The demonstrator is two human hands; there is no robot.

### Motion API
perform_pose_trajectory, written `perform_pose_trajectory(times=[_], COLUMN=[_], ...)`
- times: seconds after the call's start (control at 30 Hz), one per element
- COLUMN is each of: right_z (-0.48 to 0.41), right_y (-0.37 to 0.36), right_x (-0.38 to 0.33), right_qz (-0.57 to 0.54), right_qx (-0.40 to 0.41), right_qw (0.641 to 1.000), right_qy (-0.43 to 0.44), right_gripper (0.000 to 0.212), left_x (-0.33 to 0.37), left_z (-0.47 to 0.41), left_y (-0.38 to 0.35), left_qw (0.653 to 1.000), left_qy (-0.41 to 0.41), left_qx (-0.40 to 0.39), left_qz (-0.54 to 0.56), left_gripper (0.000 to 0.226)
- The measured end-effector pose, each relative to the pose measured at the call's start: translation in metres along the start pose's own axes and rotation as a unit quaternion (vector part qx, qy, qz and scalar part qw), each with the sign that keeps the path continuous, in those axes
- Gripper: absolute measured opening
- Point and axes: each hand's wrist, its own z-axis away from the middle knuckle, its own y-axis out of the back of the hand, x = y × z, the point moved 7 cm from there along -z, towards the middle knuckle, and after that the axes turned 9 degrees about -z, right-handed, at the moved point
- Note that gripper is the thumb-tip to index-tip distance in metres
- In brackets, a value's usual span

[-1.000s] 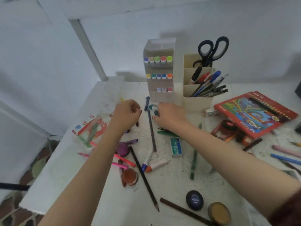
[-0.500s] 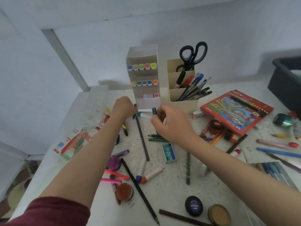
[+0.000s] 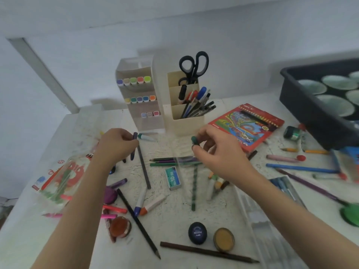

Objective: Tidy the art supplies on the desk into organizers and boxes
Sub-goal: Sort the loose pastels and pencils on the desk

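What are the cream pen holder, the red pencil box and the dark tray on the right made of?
The cream pen holder looks like moulded plastic: thin, smooth, matte walls. The red pencil box seems printed cardboard, slightly glossy, flat with crisp edges. The dark tray is probably rigid matte plastic with a thick rim, though blur leaves that open.

A dark plastic tray point(image 3: 303, 113) holding pale green bowls point(image 3: 339, 82) sits at far right; behind, a white wall point(image 3: 252, 32) and slanted white bar point(image 3: 45, 74).
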Motion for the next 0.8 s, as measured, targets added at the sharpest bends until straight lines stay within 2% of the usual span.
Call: perform_pose_trajectory(times=[0.1,0.27,0.37,0.53,0.63,0.8], right_z=[0.012,0.039,0.059,0.09,0.107,0.127], right_y=[0.021,0.058,0.081,0.106,0.112,0.101], right_x=[-0.001,0.012,0.022,0.035,0.032,0.022], right_qz=[0.052,0.016,0.005,0.035,0.091,0.227], right_qx=[-0.019,-0.005,0.009,0.036,0.043,-0.037], right_qw=[0.998,1.0,0.999,0.998,0.995,0.967], right_qy=[0.012,-0.027,-0.044,-0.042,0.002,0.111], right_gripper=[0.009,0.02,0.024,0.028,0.029,0.022], left_x=[0.036,0.111,0.145,0.169,0.177,0.184], left_z=[0.044,0.114,0.144,0.163,0.171,0.182], left_y=[0.01,0.007,-0.017,-0.058,-0.071,-0.077], left_qw=[0.995,0.954,0.935,0.925,0.922,0.919], left_qy=[-0.055,-0.216,-0.286,-0.333,-0.35,-0.376], left_qx=[-0.005,-0.067,-0.087,-0.085,-0.08,-0.057], left_qz=[0.082,0.196,0.192,0.16,0.142,0.104], left_gripper=[0.017,0.015,0.016,0.022,0.022,0.024])
